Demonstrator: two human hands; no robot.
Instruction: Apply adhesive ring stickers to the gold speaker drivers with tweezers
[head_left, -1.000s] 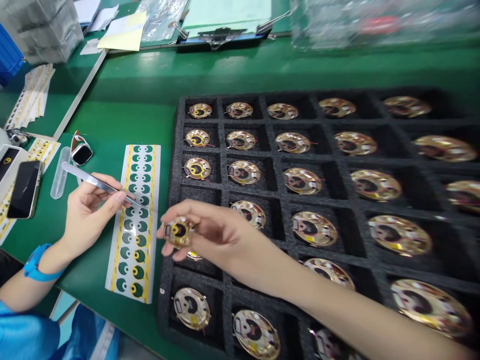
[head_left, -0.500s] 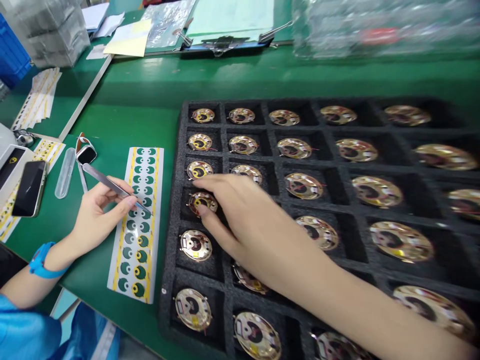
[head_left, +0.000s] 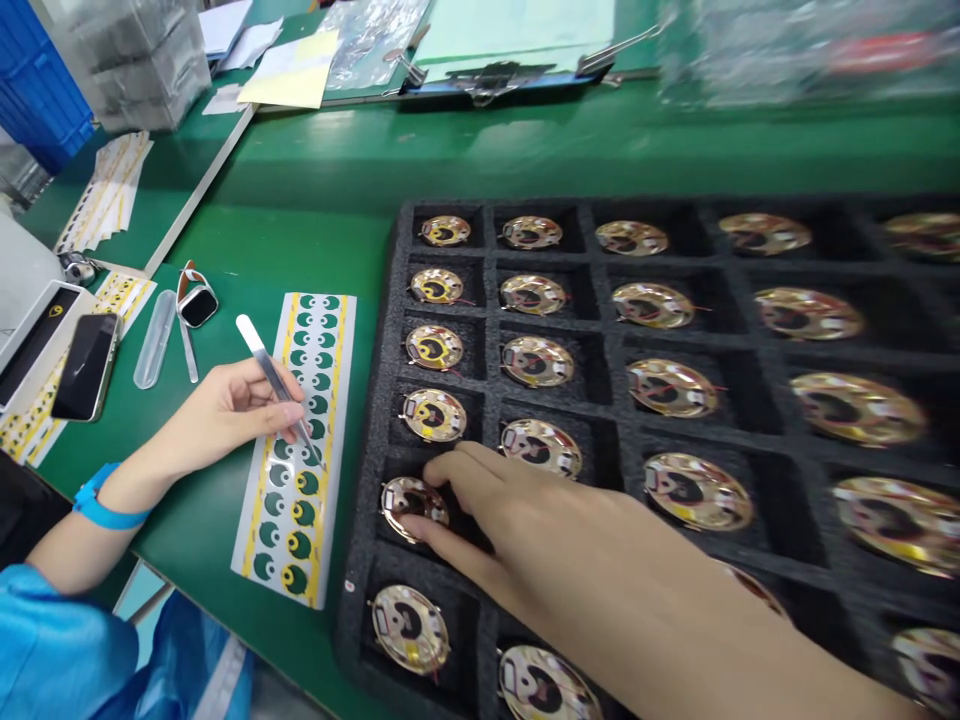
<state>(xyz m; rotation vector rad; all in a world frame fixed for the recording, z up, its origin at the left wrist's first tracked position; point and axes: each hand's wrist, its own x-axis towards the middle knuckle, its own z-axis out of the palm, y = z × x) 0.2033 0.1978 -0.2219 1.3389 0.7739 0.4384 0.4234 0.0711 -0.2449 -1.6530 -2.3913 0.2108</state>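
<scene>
In the left column of the foam tray (head_left: 381, 370), the right hand (head_left: 517, 510) pinches a gold disc (head_left: 405, 502), probably light, stiff and fragile; grip by the rim. Left of the tray, the left hand (head_left: 251, 405) holds tweezers (head_left: 268, 370) over the die-cut sheet (head_left: 291, 500).

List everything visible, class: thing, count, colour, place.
bench: one, green, beneath
tray: one, black, right
discs: many, gold, in tray
sticker sheets: several, white-yellow, left
tweezers: one, silver, held
smartwatch: one, dark, left
phone: one, dark, left
case: one, clear, left
box: one, white, left
clipboard: one, dark, back
papers: several, pale, back
plastic: some, clear, back
crates: unclear, blue, left
wristband: one, blue, left
left hand: one, gripping tweezers
right hand: one, at disc
</scene>
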